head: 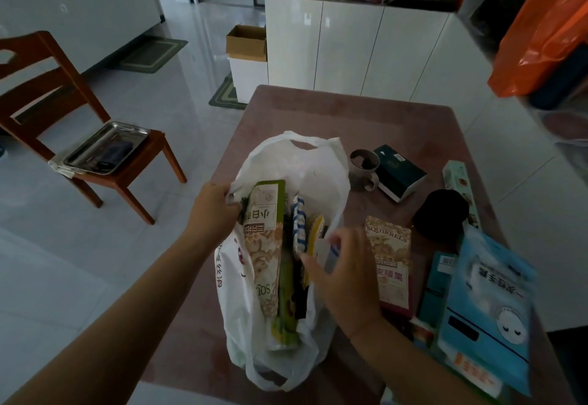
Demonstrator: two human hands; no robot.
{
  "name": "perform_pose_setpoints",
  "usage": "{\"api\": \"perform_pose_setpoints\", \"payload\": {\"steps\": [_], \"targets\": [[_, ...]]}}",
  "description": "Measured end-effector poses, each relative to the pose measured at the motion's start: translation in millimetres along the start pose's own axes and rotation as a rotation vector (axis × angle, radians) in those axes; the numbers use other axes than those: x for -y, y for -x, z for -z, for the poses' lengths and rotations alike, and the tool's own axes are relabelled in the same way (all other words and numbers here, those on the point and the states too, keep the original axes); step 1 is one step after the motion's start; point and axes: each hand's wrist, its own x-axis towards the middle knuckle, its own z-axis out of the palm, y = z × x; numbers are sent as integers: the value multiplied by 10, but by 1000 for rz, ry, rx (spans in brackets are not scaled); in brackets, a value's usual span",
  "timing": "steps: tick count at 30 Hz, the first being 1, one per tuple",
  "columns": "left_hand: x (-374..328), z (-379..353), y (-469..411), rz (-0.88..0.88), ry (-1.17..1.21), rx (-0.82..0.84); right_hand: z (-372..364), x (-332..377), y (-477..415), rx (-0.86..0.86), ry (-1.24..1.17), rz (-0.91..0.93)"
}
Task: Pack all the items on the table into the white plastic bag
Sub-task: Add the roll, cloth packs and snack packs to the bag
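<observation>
The left hand (216,204) pinches the white plastic bag (235,318) by its rim, while the right hand (343,274), its grip unreadable at the bag's mouth, is nearer the nut packet (389,264) lying on the worktop (350,118) just to its right, long axis pointing away.

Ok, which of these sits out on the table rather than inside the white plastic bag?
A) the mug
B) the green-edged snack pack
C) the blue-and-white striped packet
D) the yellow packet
A: the mug stands on the table to the right of the white plastic bag, next to a dark green box, while the other three poke out of the bag's mouth.
</observation>
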Motion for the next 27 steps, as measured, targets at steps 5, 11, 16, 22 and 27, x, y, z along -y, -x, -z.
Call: {"api": "perform_pose_setpoints", "payload": {"steps": [5, 11, 16, 22, 27], "targets": [[12, -91, 11, 1, -8, 16, -21, -145, 411, 704, 423, -276], [26, -62, -4, 41, -4, -10, 321, -44, 184, 845, -230, -445], [56, 91, -151, 37, 80, -115, 880, -74, -65, 797, -932, -806], [95, 50, -123, 43, 64, -107, 824, -319, -43, 781, -379, -612], [59, -87, -26, -8, 21, -69, 775, -208, 53, 354, 27, -201]]}}
